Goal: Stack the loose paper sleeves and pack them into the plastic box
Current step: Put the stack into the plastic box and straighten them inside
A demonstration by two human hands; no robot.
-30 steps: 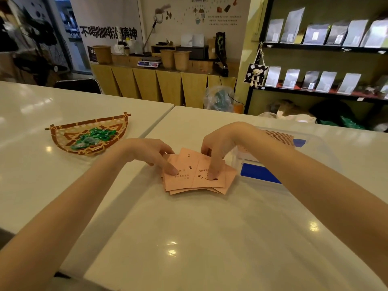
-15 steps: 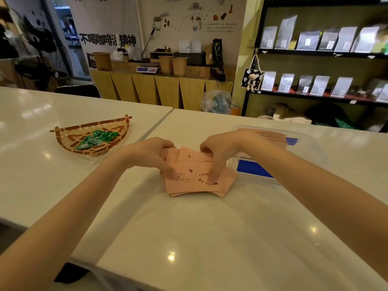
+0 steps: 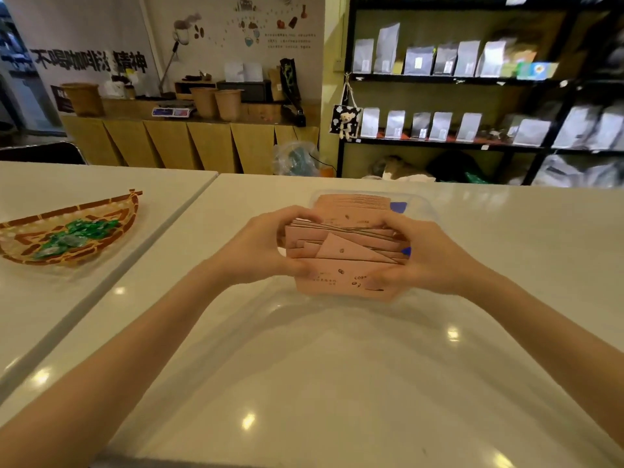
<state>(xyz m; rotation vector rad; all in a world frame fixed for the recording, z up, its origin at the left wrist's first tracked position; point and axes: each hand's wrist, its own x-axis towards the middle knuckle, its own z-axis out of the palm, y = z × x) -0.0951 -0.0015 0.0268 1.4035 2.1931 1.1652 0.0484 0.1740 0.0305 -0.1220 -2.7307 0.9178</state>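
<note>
A bundle of pink paper sleeves point(image 3: 341, 261) with small coffee-bean prints is held up off the white table point(image 3: 337, 383), its edges uneven and one corner sticking out. My left hand point(image 3: 266, 246) grips the bundle's left side and my right hand point(image 3: 418, 256) grips its right side. Just behind the bundle stands the clear plastic box point(image 3: 427, 211) with blue clips. Inside it a row of more pink sleeves point(image 3: 354, 201) stands on edge. The box's near side is hidden by the bundle and my hands.
A woven bamboo tray point(image 3: 98, 211) with green wrapped candies lies on the neighbouring table at the left. A gap runs between the two tables. Shelves with silver pouches and a wooden counter stand far behind.
Both hands have gathered the sleeves that lay fanned on the table and lifted them as one bundle in front of the box. The view has shifted right.
</note>
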